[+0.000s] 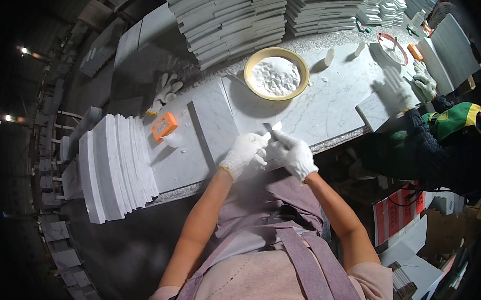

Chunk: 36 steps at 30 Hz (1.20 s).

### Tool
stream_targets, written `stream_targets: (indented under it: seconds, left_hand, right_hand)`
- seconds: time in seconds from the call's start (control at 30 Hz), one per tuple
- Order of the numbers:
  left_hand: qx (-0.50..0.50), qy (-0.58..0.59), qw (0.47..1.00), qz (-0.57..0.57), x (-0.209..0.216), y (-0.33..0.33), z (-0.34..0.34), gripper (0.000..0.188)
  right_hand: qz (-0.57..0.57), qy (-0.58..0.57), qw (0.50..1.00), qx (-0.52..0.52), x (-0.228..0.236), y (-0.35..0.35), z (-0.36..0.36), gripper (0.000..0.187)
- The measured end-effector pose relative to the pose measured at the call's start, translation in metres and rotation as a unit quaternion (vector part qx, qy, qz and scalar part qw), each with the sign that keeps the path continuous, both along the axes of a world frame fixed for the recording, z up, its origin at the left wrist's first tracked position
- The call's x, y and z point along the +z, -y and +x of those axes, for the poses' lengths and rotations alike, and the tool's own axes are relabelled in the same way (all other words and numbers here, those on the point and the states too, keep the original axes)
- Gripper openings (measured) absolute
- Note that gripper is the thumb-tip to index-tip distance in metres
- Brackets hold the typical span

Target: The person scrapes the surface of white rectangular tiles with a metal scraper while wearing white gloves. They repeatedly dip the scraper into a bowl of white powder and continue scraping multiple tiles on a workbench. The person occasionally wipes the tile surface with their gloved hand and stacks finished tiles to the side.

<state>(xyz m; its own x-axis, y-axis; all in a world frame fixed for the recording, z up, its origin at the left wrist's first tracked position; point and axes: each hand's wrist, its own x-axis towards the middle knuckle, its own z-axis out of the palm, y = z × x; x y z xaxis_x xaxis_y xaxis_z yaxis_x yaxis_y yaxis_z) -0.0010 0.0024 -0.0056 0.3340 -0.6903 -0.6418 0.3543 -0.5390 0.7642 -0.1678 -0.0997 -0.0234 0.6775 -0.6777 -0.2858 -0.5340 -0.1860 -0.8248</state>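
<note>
White gloves cover both my hands, which are close together above the near edge of the marble worktop. My left hand (243,153) has its fingers bent around a small white piece (267,136). My right hand (295,156) is closed, and a small scraper with a dark blade and white paste (276,127) seems to stick up from its fingers. Where the two meet, the grips are partly hidden. Beyond them stands a yellow-rimmed bowl (303,80) of white powder or paste. A grey marble slab (216,125) lies left of my hands.
Stacked slabs (113,166) stand at left, with taller stacks (230,21) behind. An orange box (164,126), a translucent bottle (172,140) and loose gloves (165,93) lie nearby. At right, a co-worker's gloved hand (401,92) is near a slab (381,109) and a red-rimmed bowl (381,38).
</note>
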Motion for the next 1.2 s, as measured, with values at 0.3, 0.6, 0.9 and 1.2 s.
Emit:
stream_targets:
  seconds: [0.3, 0.6, 0.9, 1.2]
  left_hand:
    - [0.008, 0.0, 1.0, -0.006, 0.0, 0.0, -0.002, 0.017]
    - [0.015, -0.005, 1.0, -0.004, 0.001, 0.0, -0.003, 0.017]
    - [0.001, 0.002, 1.0, -0.018, 0.006, -0.001, -0.006, 0.026]
    - [0.018, -0.02, 1.0, 0.002, 0.005, 0.001, -0.002, 0.028]
  right_hand:
    - [0.011, 0.027, 0.999, 0.016, 0.01, 0.011, -0.005, 0.041]
    - [0.014, 0.028, 0.999, 0.03, -0.002, 0.012, -0.005, 0.04]
    - [-0.021, 0.054, 0.995, 0.087, 0.011, 0.026, -0.008, 0.038]
    - [0.002, 0.03, 0.999, -0.03, -0.006, 0.007, -0.006, 0.039]
